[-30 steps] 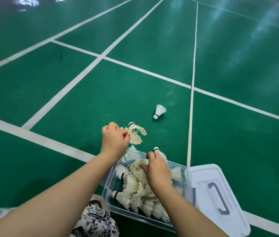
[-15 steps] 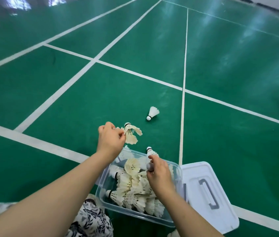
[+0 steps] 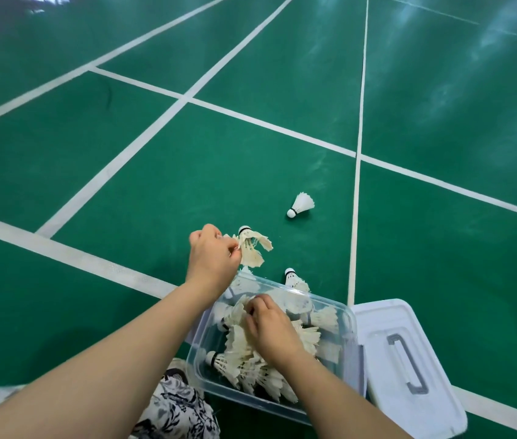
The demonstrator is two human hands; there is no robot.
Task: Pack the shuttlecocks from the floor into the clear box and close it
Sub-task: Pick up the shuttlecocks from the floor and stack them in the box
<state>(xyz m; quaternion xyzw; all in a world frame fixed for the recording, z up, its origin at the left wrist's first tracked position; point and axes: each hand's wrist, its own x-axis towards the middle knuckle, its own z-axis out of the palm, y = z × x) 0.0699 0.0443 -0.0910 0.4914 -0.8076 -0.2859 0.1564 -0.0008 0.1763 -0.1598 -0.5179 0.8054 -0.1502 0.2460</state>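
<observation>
Pushed deeper into the box (image 3: pixel 350 316) now, right fingers (image 3: pixel 252 312) curled on the shuttlecocks (image 3: pixel 238 350) inside, left fingers (image 3: pixel 234 248) pinching a frayed shuttlecock (image 3: pixel 252 251) just over the far rim: settle it cork-down into a gap, gently, then fetch the loose one (image 3: pixel 302 205) off the floor (image 3: pixel 156 185).

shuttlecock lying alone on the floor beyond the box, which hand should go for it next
Probably right. The left hand has its grip full with a frayed shuttlecock, while the right hand is down in the clear box among packed shuttlecocks and could lift out toward the lone shuttlecock ahead.
</observation>
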